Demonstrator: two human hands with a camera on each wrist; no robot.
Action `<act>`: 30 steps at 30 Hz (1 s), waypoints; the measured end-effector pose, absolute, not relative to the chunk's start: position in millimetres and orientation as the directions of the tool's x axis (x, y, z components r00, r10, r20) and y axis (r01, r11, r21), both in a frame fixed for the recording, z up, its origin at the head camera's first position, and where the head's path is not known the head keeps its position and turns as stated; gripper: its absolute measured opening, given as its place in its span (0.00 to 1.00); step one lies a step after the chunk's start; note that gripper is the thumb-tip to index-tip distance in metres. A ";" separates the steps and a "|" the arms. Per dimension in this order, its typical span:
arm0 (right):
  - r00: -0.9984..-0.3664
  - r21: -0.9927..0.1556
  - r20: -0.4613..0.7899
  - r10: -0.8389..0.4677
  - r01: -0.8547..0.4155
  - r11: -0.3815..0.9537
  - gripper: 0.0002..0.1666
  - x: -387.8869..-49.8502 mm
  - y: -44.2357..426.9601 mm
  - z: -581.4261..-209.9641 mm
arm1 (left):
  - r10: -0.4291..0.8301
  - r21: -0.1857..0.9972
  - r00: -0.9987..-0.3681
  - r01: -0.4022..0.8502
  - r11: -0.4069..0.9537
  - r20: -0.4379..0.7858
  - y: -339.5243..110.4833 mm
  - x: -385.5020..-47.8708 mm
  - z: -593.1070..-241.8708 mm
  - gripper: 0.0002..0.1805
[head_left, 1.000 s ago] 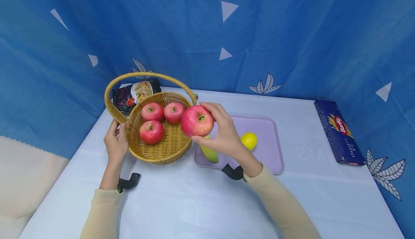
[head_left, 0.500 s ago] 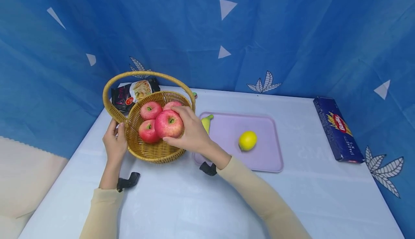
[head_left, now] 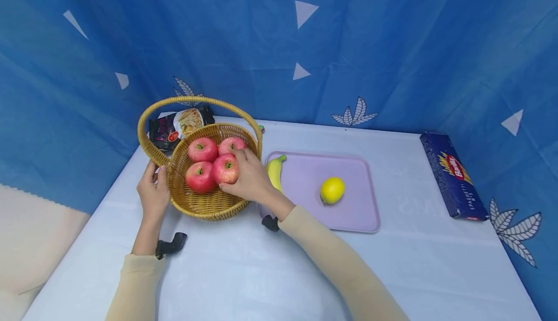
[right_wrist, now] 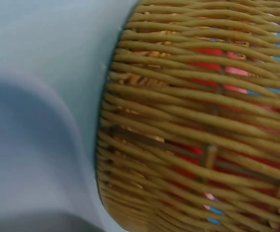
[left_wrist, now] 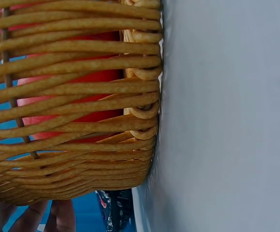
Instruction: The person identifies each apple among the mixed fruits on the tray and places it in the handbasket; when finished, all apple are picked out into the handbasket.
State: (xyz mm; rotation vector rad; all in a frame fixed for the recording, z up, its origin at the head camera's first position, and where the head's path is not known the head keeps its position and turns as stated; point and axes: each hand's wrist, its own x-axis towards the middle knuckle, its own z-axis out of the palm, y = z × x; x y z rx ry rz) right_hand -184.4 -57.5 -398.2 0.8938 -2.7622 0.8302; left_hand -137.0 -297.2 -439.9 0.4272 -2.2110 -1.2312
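Note:
A golden wicker basket (head_left: 208,206) with a tall arched handle stands at the left of the table. On its left side, by the foot of the handle, my left hand (head_left: 154,192) holds the rim. My right hand (head_left: 253,178) reaches over the right rim and grips a red apple (head_left: 225,169) inside the basket. Close around that apple are three others: one at the front left (head_left: 200,177), one behind it (head_left: 202,149), and one at the back right (head_left: 231,145), partly covered by my fingers. Both wrist views show the woven wall, with red fruit through its gaps.
Right of the basket lies a lilac tray (head_left: 301,166) bearing a yellow lemon (head_left: 333,190) and a banana (head_left: 275,172), partly behind my right hand. A black food packet (head_left: 163,132) is behind the basket. A blue spaghetti box (head_left: 454,175) lies at the table's right edge.
My right hand has carried the apple leftward from above the tray's left edge and down into the basket. My left hand stays on the rim, and the banana and lemon are less covered.

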 end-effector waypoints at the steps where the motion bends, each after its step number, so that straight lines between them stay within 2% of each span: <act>1: -0.820 -0.456 0.271 -0.504 -0.570 0.684 0.52 -184.4 -58.3 -400.0 | -0.527 0.850 -0.787 -0.005 0.527 0.322 -296.9 -136.9 -440.3 0.22; 15: -0.838 -0.330 0.252 -0.484 -0.545 0.771 0.49 -184.0 -66.0 -412.1 | -0.527 0.853 -0.784 0.005 0.522 0.327 -295.9 -137.7 -438.8 0.22; 30: -0.840 -0.226 0.221 -0.495 -0.538 0.812 0.46 -183.3 -70.8 -412.8 | -0.538 0.849 -0.789 -0.041 0.527 0.296 -295.8 -136.0 -436.8 0.23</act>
